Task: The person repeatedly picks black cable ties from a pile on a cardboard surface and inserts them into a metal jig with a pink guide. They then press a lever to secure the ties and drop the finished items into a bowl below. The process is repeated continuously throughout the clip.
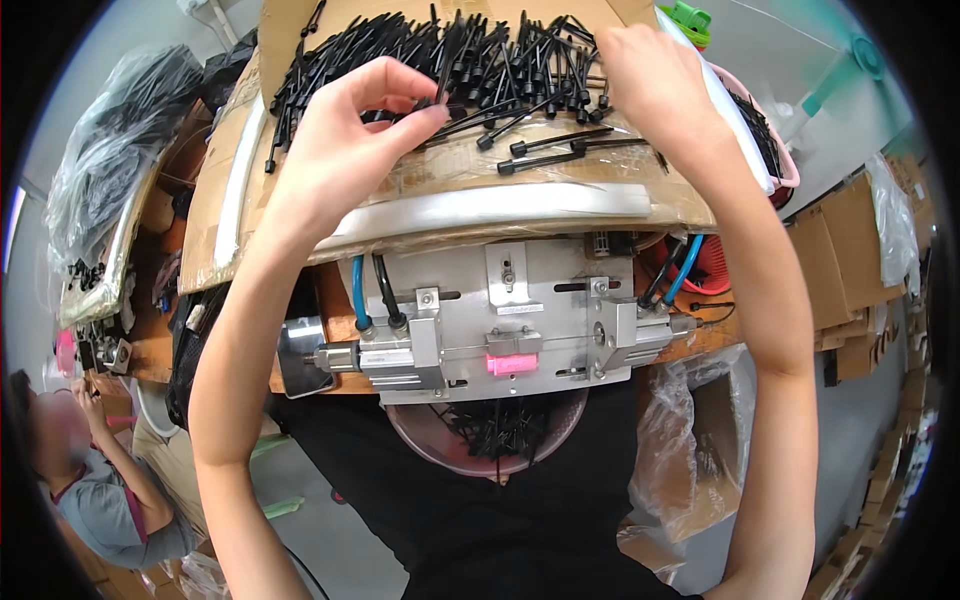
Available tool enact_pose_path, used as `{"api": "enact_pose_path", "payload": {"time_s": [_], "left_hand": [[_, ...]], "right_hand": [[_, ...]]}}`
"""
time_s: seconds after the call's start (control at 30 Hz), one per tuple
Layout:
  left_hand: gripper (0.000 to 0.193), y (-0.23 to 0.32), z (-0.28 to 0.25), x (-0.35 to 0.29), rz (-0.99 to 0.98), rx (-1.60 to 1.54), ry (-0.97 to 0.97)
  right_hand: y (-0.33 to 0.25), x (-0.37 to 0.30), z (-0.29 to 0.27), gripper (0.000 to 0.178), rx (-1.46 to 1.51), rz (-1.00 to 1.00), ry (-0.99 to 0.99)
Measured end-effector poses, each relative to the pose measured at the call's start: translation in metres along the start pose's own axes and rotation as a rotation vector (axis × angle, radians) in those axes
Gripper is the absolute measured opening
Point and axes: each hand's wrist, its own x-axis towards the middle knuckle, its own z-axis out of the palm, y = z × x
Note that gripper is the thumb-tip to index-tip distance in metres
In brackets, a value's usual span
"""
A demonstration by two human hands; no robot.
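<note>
Cartons (850,250) crowded the right side of the room, grey floor (335,480) showed below, and over on the far left a seated co-worker (125,510) had both hands raised in front. Now to the head view, and right under your gaze sat the wooden counter (150,350), with a metal fixture (460,275) at your lap! A pink block (512,364) sat in its middle, just under a small metal clamp (512,342), while blue tubes (358,290) rose on either side. Beyond it, cardboard (590,165) edged with a white strip (500,208) carried the main attraction: black pieces (480,55), thin-stemmed and thick-headed, heaped at the back, with a few strays lying nearer you. In went your left hand (355,135), thumb and forefinger pinched on part of that heap; how many they gripped was too tangled to tell. Your right hand (650,80) was curled at the heap's right edge, its fingertips hidden, so whether those fingers held anything could not be told. Down below, a clear bowl (575,425) held more dark pieces, partly tucked beneath the fixture.
</note>
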Motion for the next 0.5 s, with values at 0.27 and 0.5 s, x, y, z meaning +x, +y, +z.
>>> {"api": "enact_pose_path", "payload": {"time_s": [0.27,0.5], "left_hand": [[0.018,0.017,0.004,-0.004,0.446,0.299,0.183],[0.043,0.028,0.007,-0.085,0.399,0.686,0.092]], "right_hand": [[0.016,0.006,-0.038,0.013,0.26,-0.219,0.453],[0.034,-0.056,-0.041,0.023,1.135,0.301,0.279]]}}
